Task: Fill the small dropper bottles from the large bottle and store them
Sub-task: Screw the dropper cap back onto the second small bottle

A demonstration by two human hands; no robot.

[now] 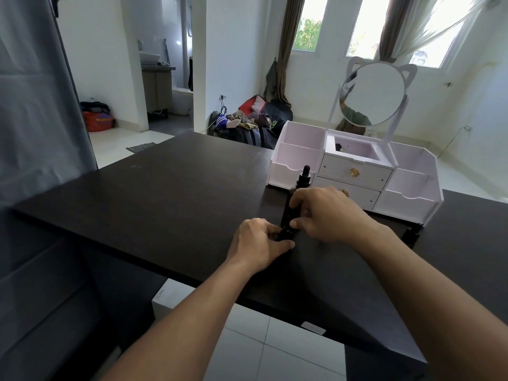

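Note:
A tall black dropper bottle (pixel 301 182) with a rubber bulb cap stands on the dark table (pixel 165 193), just in front of the white organizer (pixel 412 199). My right hand (pixel 324 215) curls its fingers round the bottle's body. My left hand (pixel 261 243) grips a small dark object at the bottle's base; its shape is hidden by my fingers. Both hands meet at the middle of the table.
The white organizer has open side compartments, two drawers with gold knobs and a round cat-ear mirror (pixel 373 94) on top. A small dark item (pixel 411 235) lies by its right front corner. The table's near edge overhangs a tiled floor with a white box (pixel 170 298) below.

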